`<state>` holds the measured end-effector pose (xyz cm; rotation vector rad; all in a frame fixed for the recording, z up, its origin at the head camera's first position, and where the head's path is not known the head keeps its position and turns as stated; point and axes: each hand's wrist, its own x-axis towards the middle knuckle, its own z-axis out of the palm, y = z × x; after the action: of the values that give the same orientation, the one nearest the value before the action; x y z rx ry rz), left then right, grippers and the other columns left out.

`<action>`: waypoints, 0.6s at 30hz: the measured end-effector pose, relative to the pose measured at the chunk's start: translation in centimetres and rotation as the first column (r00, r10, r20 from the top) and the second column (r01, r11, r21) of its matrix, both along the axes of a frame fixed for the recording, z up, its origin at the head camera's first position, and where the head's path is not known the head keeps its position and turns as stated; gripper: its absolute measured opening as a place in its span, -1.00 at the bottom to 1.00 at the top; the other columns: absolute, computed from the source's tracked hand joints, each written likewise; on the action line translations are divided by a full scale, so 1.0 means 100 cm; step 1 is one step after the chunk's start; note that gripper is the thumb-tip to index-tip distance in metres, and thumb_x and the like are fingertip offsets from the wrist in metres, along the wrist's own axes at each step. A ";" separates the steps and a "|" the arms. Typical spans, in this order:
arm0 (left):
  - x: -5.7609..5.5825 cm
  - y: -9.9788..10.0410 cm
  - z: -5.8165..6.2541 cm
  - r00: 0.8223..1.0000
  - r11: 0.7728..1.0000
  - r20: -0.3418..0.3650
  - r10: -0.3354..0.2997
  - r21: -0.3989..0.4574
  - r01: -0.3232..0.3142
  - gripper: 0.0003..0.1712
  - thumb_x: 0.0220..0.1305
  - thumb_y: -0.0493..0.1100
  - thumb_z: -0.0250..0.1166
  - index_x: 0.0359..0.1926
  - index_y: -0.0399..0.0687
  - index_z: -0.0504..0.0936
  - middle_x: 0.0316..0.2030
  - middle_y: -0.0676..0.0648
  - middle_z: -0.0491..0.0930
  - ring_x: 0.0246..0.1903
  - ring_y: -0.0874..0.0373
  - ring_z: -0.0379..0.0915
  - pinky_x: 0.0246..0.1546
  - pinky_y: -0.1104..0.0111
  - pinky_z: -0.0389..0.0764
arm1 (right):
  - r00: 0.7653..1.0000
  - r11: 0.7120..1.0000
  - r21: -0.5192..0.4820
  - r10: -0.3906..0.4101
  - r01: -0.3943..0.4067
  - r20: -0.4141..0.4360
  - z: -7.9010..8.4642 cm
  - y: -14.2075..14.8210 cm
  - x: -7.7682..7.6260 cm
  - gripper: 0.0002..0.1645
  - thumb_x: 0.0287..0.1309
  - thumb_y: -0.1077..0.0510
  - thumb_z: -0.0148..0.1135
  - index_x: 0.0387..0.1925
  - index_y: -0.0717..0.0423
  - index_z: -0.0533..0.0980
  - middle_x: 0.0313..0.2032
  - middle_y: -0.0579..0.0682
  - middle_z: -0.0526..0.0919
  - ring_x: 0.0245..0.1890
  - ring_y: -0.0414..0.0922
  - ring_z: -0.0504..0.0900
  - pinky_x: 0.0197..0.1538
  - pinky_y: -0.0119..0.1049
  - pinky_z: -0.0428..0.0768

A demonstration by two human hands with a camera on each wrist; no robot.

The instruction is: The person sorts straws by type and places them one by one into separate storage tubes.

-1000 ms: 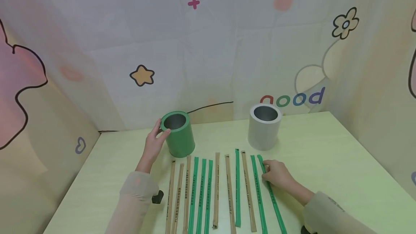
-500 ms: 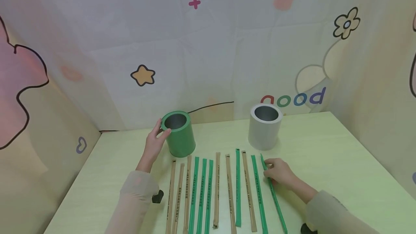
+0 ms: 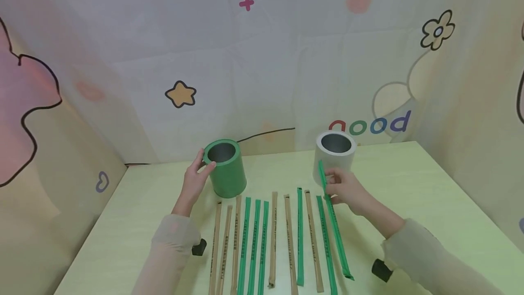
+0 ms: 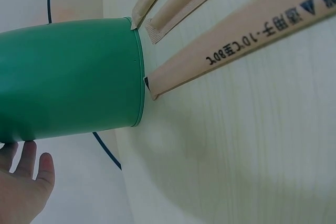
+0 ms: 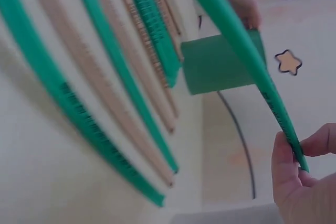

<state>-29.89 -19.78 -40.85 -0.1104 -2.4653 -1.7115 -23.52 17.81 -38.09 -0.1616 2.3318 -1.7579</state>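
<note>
My left hand [image 3: 195, 183] holds the left side of a green cylindrical cup [image 3: 228, 176], thumb in front of the rim and fingers on its left side. In the left wrist view, fingertips [image 4: 26, 156] touch the cup's wall. My right hand [image 3: 345, 190] pinches a green paper-wrapped straw [image 3: 336, 229] near its upper end, between thumb and fingers. The straw is tilted, its top in front of a white cylindrical cup [image 3: 333, 163]. In the right wrist view, the pinched straw [image 5: 252, 66] stands off the table.
Several brown wrapped straws [image 3: 272, 236] and green wrapped straws [image 3: 253, 245] lie in a row on the pale table [image 3: 425, 195]. Both cups stand behind the row, near a printed cloth backdrop [image 3: 266, 72]. Cloth also hangs on both sides.
My right hand has pinched the rightmost green straw, lifted it from the table and moved it up toward the white cup. My left hand stays on the green cup.
</note>
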 end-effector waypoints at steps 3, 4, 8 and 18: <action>-0.001 0.000 0.000 1.000 1.000 0.000 0.004 0.006 -0.004 -0.25 0.24 0.03 0.06 0.36 0.06 -0.08 0.35 0.01 -0.03 0.27 0.01 0.02 0.18 0.00 0.16 | 0.999 0.999 -0.025 0.020 -0.020 -0.029 0.017 -0.009 -0.003 -0.43 -0.02 0.41 -0.08 0.10 0.44 0.14 -0.26 0.18 0.37 -0.44 -0.14 0.52 -0.35 -0.24 0.58; 0.000 0.000 0.000 1.000 1.000 -0.001 0.005 0.008 -0.005 -0.24 0.24 0.02 0.06 0.36 0.06 -0.08 0.35 0.00 -0.03 0.27 0.00 0.02 0.18 0.00 0.16 | 0.999 0.999 -0.030 0.026 -0.027 -0.034 0.023 -0.012 -0.004 -0.43 -0.01 0.41 -0.08 0.11 0.43 0.13 -0.28 0.16 0.36 -0.44 -0.13 0.53 -0.33 -0.23 0.59; 0.000 0.001 -0.001 1.000 1.000 -0.004 0.009 0.012 -0.009 -0.25 0.23 0.01 0.07 0.36 0.03 -0.07 0.35 -0.02 -0.01 0.27 -0.01 0.03 0.18 -0.01 0.16 | 0.998 0.997 -0.062 0.037 -0.040 -0.047 0.045 -0.024 -0.009 -0.44 0.02 0.43 -0.05 0.12 0.39 0.13 -0.39 0.04 0.32 -0.45 -0.14 0.59 -0.28 -0.20 0.60; 0.000 0.001 0.000 1.000 1.000 -0.003 0.004 0.016 -0.004 -0.25 0.23 0.03 0.06 0.36 0.10 -0.07 0.35 0.00 -0.02 0.27 0.02 0.03 0.16 0.01 0.21 | 0.996 0.988 -0.156 -0.029 0.017 -0.078 0.098 -0.053 -0.025 -0.57 0.07 0.43 0.00 0.02 0.27 0.23 -0.39 0.01 0.33 -0.41 -0.16 0.63 -0.26 -0.22 0.60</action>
<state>-29.91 -19.73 -40.86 -0.1062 -2.4481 -1.7276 -26.05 12.53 -28.33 -0.2355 2.2580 -1.9792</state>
